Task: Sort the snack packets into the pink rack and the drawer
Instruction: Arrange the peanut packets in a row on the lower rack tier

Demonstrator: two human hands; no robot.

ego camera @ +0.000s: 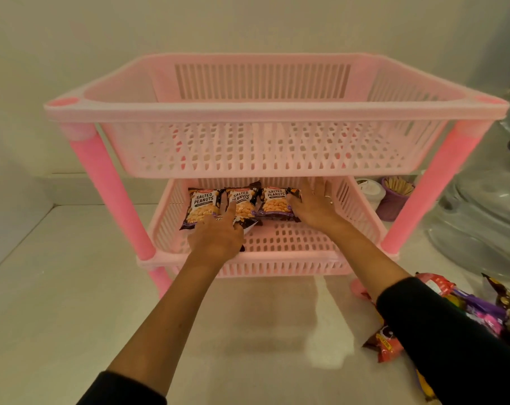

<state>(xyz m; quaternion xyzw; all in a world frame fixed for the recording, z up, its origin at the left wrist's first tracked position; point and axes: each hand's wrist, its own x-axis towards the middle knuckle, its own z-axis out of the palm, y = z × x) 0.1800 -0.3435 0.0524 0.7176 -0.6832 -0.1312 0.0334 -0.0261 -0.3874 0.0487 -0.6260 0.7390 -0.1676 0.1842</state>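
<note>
The left hand (217,233) reaches into the lower basket (356,206) of the pink rack (122,182), its grip closed around the near edge of the middle peanut packet (243,204), forefinger stretched out flat along the packet's face. The right hand (315,204) lies open, fingers spread, palm down, touching the right edge of the right peanut packet (275,201) without gripping it. A left peanut packet (202,206) completes a row of three lying flat on the basket floor, the middle one overlapping its neighbours. All three are glossy dark foil pouches printed with "Salted Peanuts" and a heap of pale nuts.

The rack is plastic: two rectangular slotted baskets, pale pink, joined by round, brighter pink corner posts. The upper basket (277,112) holds nothing visible. The rack stands on a smooth pale counter (72,287). On the counter to the right, partly under the dark sleeve (452,340), lies a loose pile of snack packets (478,311) in red, purple and brown crinkled foil. Behind the rack's right post stand a purple cup of wooden sticks (393,197) and a white jar (370,188); a large clear bottle (487,217) stands at far right.
</note>
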